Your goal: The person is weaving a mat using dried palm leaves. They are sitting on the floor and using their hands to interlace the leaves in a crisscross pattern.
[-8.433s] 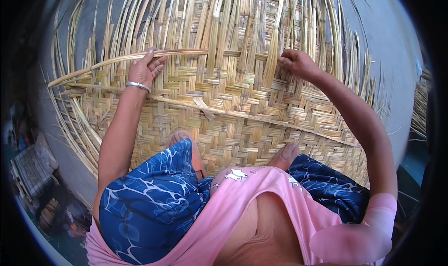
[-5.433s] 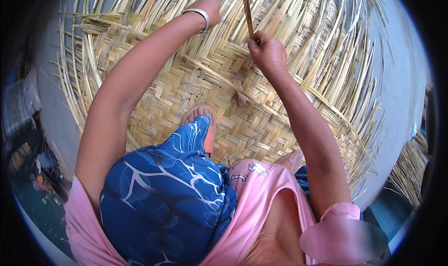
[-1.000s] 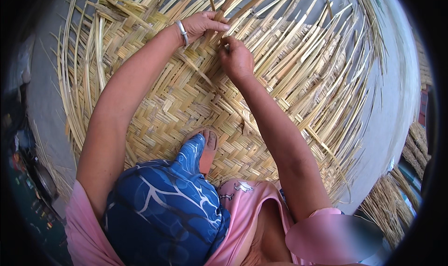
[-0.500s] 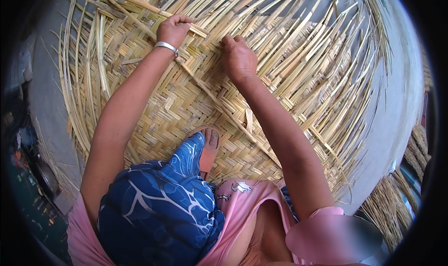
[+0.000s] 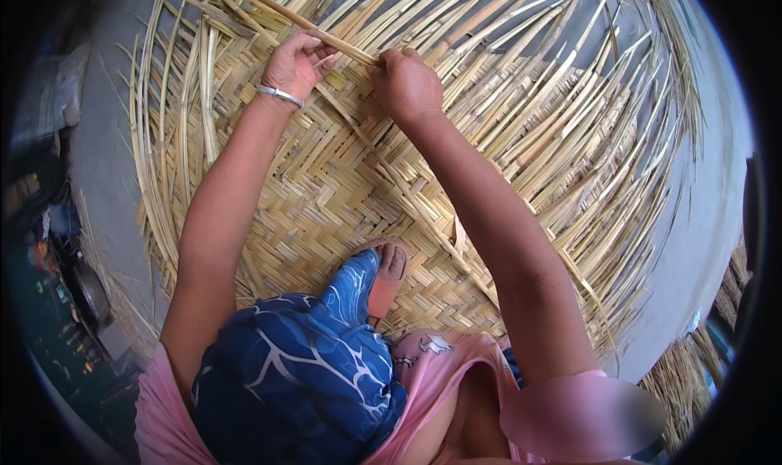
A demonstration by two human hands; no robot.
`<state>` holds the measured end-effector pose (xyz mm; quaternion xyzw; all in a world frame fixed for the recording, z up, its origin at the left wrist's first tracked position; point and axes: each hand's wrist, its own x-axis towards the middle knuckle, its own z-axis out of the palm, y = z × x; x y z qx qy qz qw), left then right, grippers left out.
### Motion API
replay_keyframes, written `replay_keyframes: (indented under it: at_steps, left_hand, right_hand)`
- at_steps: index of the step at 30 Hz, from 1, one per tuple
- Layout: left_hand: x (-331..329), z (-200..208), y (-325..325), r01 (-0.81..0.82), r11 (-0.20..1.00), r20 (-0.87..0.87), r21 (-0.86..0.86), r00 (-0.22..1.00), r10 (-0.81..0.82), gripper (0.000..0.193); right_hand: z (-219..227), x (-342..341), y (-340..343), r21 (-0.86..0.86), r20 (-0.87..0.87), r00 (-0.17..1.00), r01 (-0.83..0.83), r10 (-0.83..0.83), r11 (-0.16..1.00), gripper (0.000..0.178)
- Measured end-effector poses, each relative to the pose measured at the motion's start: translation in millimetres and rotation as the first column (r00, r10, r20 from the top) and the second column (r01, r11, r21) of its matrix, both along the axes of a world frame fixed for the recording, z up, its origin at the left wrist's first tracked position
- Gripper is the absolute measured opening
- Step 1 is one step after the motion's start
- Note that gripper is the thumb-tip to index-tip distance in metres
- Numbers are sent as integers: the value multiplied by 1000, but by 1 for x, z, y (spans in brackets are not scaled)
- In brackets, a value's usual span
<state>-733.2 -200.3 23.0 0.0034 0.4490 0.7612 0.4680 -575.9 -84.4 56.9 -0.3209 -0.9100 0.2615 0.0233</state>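
Note:
A woven mat (image 5: 326,196) of split pale strips lies under my hands, its herringbone weave covering the middle. A long loose strip (image 5: 277,8) slants from the upper left toward the centre, raised over the mat. My right hand (image 5: 410,86) is closed around its near end. Beside the strip, my left hand (image 5: 297,67), a silver bangle on its wrist, has loosely curled fingers that stand apart. Its fingertips are close against the strip's underside; whether they touch cannot be made out. A thinner strip (image 5: 391,176) runs diagonally across the weave.
Unwoven strip ends (image 5: 521,106) fan out along the far and right sides. My sandalled foot (image 5: 387,282) stands on the mat, near my blue patterned clothing (image 5: 293,375). Grey floor (image 5: 700,220) surrounds the mat. Bundled dry stalks (image 5: 680,383) lie lower right; assorted clutter sits at left.
My right hand has closed on the near end of the strip, which is now lifted. My left hand has loosened from its pinch and turned, fingers parting. The whole view has shifted slightly.

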Motion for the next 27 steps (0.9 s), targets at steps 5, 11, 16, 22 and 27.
replay_keyframes:
  at_steps: [5, 11, 16, 22, 27]
  left_hand:
    - [-17, -2, 23, 148, 988, -187, -48, 970, -155, 12]
    - [-22, 2, 69, 328, 898, -389, -293, 817, -425, 16]
    - [-28, -2, 87, 340, 855, -500, -391, 702, -507, 24]
    - [-17, -1, 93, 328, 782, -570, -529, 545, -615, 31]
    - [-14, -13, 102, -10, 721, -718, -693, -87, -691, 35]
  right_hand:
    - [-5, -4, 3, -46, 4, 989, 145, -145, 988, 23]
    - [-6, -4, 3, -138, -115, 956, 255, -271, 957, 21]
    - [-4, -3, 5, -181, -150, 937, 288, -316, 940, 18]
    - [-7, 0, 8, -190, -163, 934, 287, -318, 939, 17]
    - [-7, 1, 9, -208, -167, 931, 289, -325, 934, 18]
